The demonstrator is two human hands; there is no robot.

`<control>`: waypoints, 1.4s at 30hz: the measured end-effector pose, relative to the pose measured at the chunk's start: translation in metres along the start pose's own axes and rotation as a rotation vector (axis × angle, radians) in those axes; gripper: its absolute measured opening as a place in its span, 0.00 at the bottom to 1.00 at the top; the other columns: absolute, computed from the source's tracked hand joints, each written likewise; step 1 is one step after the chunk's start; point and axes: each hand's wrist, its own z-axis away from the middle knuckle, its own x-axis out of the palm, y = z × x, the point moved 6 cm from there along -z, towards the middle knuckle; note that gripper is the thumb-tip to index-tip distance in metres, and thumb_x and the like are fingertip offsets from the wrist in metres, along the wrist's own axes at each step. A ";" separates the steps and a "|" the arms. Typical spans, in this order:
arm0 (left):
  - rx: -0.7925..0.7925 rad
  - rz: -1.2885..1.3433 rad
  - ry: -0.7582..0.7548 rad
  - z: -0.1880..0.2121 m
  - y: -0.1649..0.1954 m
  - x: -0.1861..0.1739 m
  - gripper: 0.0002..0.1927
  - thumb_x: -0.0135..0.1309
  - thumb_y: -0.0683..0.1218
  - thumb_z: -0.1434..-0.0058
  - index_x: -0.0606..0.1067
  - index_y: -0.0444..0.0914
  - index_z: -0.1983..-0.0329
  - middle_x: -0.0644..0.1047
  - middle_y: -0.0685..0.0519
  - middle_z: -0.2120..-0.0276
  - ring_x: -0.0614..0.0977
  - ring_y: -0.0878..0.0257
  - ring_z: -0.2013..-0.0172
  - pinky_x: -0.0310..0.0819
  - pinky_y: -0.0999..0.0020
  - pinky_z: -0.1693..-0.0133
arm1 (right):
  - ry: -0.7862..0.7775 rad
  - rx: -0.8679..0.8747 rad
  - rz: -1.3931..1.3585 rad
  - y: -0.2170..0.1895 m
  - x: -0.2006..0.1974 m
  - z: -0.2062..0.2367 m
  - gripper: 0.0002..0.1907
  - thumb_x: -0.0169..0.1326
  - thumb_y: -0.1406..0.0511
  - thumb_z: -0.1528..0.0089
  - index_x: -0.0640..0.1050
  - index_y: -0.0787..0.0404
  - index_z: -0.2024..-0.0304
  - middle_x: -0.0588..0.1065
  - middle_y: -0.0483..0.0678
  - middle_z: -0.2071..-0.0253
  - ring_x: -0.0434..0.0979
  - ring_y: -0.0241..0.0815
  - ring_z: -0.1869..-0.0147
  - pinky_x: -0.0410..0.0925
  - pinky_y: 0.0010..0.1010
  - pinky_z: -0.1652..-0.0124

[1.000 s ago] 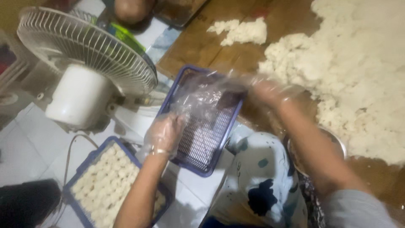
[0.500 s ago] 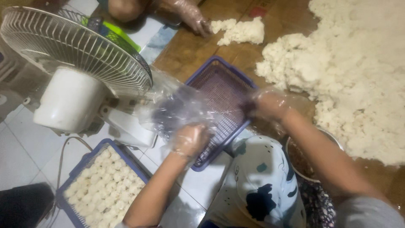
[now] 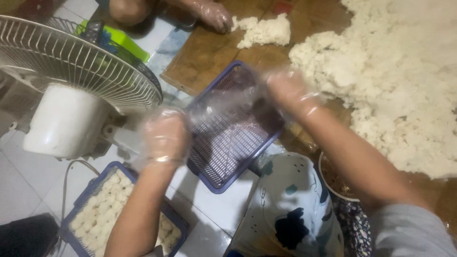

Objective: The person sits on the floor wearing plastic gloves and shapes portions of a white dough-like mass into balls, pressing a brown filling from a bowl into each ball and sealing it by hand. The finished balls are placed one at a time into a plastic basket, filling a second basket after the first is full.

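— What sort of place is this?

— A home floor turned into a small food-making spot. People work sitting low on white floor tiles (image 3: 28, 190), not at a counter.

— What shows the food work?

— A big heap of white crumbly mass (image 3: 404, 81) lies at 2 o'clock on a wooden board (image 3: 200, 57), with a smaller lump (image 3: 264, 31) at 12. At 7 o'clock a blue basket tray (image 3: 78, 202) holds rows of small pale formed pieces, and an empty one (image 3: 223, 138) sits at the centre.

— And the home part?

— A household electric fan (image 3: 71, 85) at 10 o'clock (lying tilted on the tiles), everyday patterned clothes, and thin throwaway plastic gloves on the hands, including another person's hand (image 3: 214, 14) at 12.
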 end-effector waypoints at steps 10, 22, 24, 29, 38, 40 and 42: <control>0.234 0.348 0.668 0.028 0.003 -0.085 0.11 0.66 0.44 0.36 0.74 0.38 0.67 0.75 0.49 0.76 0.77 0.56 0.76 0.72 0.60 0.71 | 0.782 -0.343 0.050 -0.016 -0.056 -0.010 0.19 0.63 0.52 0.44 0.74 0.58 0.66 0.68 0.44 0.75 0.69 0.41 0.72 0.66 0.35 0.72; 0.197 0.397 -0.421 0.019 -0.007 0.042 0.03 0.53 0.44 0.37 0.76 0.40 0.62 0.76 0.48 0.68 0.82 0.57 0.66 0.79 0.62 0.60 | -0.003 -0.159 -0.186 0.076 0.066 -0.018 0.10 0.56 0.67 0.39 0.83 0.54 0.55 0.80 0.49 0.58 0.79 0.47 0.62 0.74 0.40 0.67; 0.140 0.257 -0.604 0.015 -0.010 0.054 0.05 0.51 0.44 0.37 0.76 0.41 0.62 0.77 0.47 0.66 0.83 0.56 0.64 0.80 0.62 0.58 | -0.405 -0.034 0.095 0.093 0.100 -0.024 0.09 0.53 0.69 0.38 0.83 0.59 0.59 0.78 0.52 0.62 0.79 0.47 0.61 0.74 0.41 0.60; 0.172 0.104 0.580 0.017 -0.054 -0.033 0.08 0.56 0.44 0.30 0.75 0.33 0.59 0.77 0.44 0.64 0.81 0.52 0.65 0.77 0.60 0.58 | 0.713 0.040 -0.063 0.141 0.023 -0.044 0.09 0.51 0.69 0.37 0.82 0.61 0.58 0.75 0.54 0.62 0.77 0.48 0.58 0.72 0.42 0.54; 0.142 0.437 -0.343 0.050 -0.023 0.133 0.12 0.53 0.45 0.41 0.81 0.39 0.57 0.80 0.42 0.52 0.80 0.48 0.55 0.72 0.53 0.52 | -0.581 0.129 0.052 0.103 0.174 0.013 0.12 0.49 0.66 0.35 0.80 0.61 0.53 0.73 0.54 0.57 0.73 0.50 0.53 0.69 0.43 0.50; 0.004 0.497 -0.106 0.060 -0.050 0.107 0.07 0.55 0.42 0.41 0.79 0.39 0.60 0.80 0.43 0.47 0.80 0.50 0.59 0.74 0.54 0.57 | -0.240 0.210 0.017 0.120 0.143 -0.015 0.13 0.48 0.65 0.35 0.79 0.60 0.52 0.72 0.54 0.55 0.72 0.50 0.51 0.68 0.44 0.49; -0.018 0.500 0.273 0.063 -0.075 0.052 0.04 0.57 0.40 0.41 0.74 0.39 0.68 0.79 0.48 0.39 0.81 0.56 0.64 0.75 0.57 0.61 | 0.296 0.242 -0.112 0.142 0.082 -0.046 0.13 0.48 0.64 0.35 0.78 0.60 0.51 0.71 0.54 0.54 0.71 0.50 0.50 0.68 0.44 0.48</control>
